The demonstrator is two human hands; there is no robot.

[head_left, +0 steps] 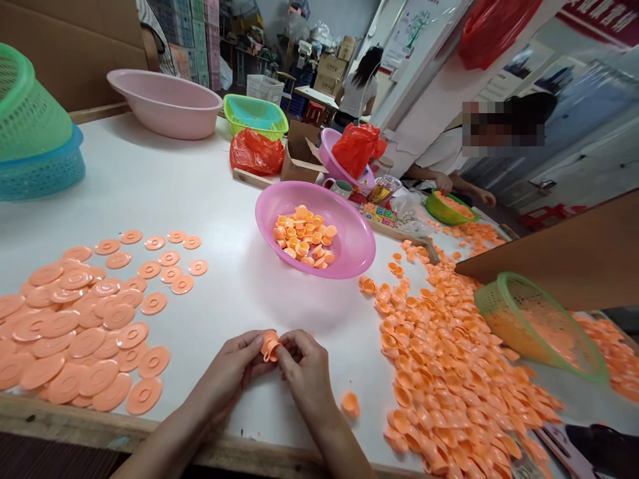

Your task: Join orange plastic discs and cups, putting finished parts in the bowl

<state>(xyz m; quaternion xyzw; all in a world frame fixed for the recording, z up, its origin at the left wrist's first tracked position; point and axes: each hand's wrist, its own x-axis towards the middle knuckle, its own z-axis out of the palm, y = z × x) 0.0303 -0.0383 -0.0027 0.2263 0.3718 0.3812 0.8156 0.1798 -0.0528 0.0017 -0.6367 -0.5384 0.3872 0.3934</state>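
Note:
My left hand and my right hand meet near the front edge of the white table. Between their fingertips they pinch a small orange plastic toy cup, which has a little loop at its lower side. The fingers partly cover it. One loose orange piece lies to the right of my right wrist. Beyond my hands stands a pink oval basin with a heap of small orange cups inside. To the left, flat orange discs are spread in an overlapping pile.
A large pile of orange cup pieces covers the right side, beside a tilted green basket. At the back are a pale pink basin, a cardboard box and red bags. A co-worker works beyond, at right.

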